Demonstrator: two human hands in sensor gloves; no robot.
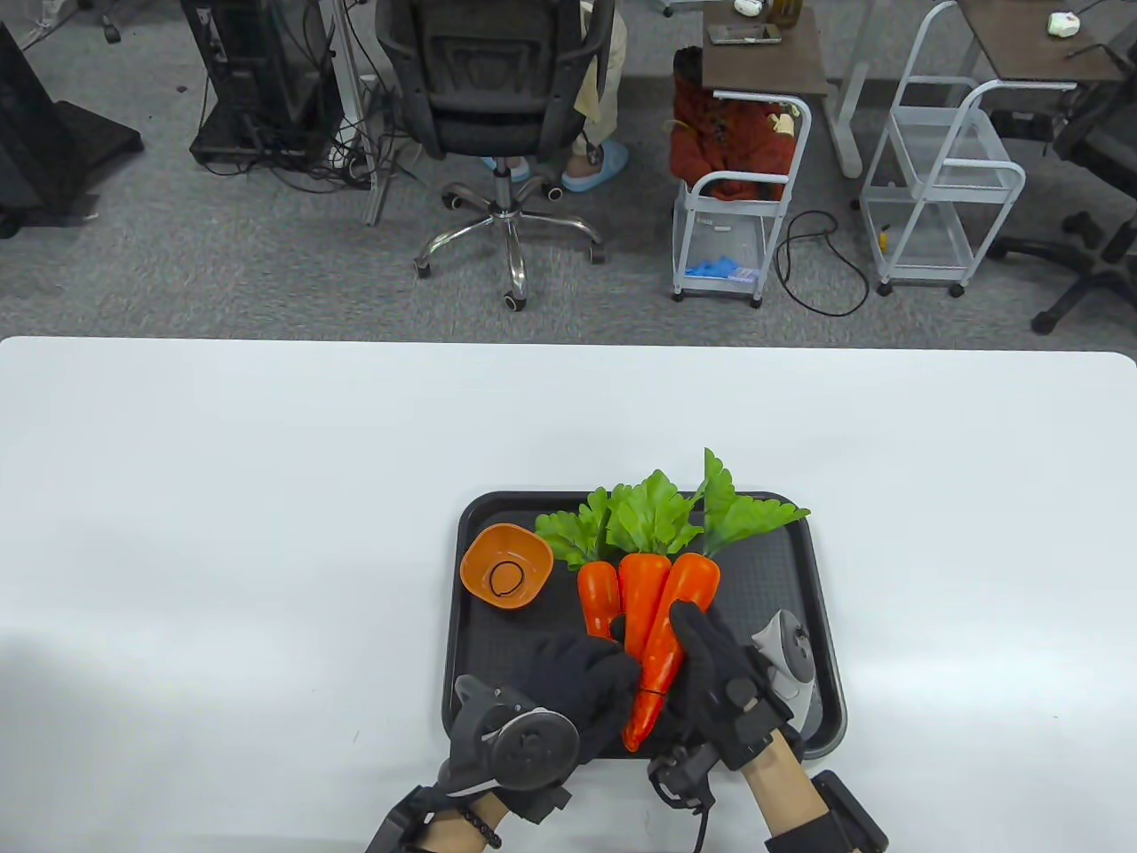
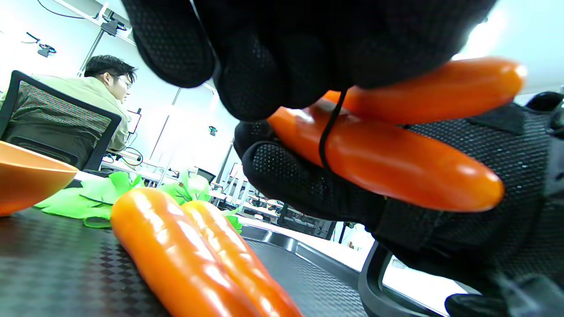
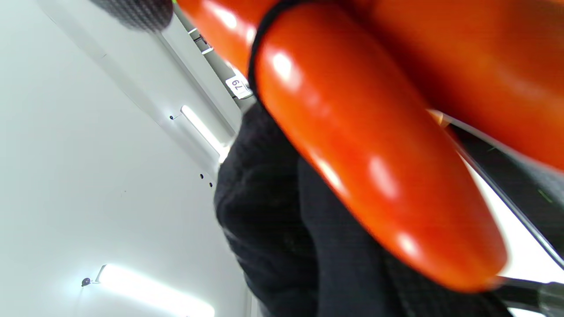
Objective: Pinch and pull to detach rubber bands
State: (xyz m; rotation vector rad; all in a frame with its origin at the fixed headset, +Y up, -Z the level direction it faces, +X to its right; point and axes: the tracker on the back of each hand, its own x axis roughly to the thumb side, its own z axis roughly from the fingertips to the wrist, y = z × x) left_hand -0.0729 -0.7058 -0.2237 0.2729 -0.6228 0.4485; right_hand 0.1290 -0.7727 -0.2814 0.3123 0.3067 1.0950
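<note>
A bunch of orange toy carrots (image 1: 644, 604) with green leaves (image 1: 657, 520) lies on a black tray (image 1: 799, 577). My right hand (image 1: 702, 649) grips two of the carrots (image 2: 396, 149) and holds their tips up off the tray. A thin black rubber band (image 1: 653, 689) circles them near the tips; it also shows in the left wrist view (image 2: 327, 136) and the right wrist view (image 3: 255, 57). My left hand (image 1: 626, 666) pinches this band, and its fingers (image 2: 282, 57) hold the band's top. Two more carrots (image 2: 189, 251) lie flat on the tray.
An orange bowl (image 1: 506, 564) stands at the tray's left side with a loose black rubber band (image 1: 506, 579) inside. The tray sits near the front edge of a white table (image 1: 222, 489). An office chair and carts stand beyond the far edge.
</note>
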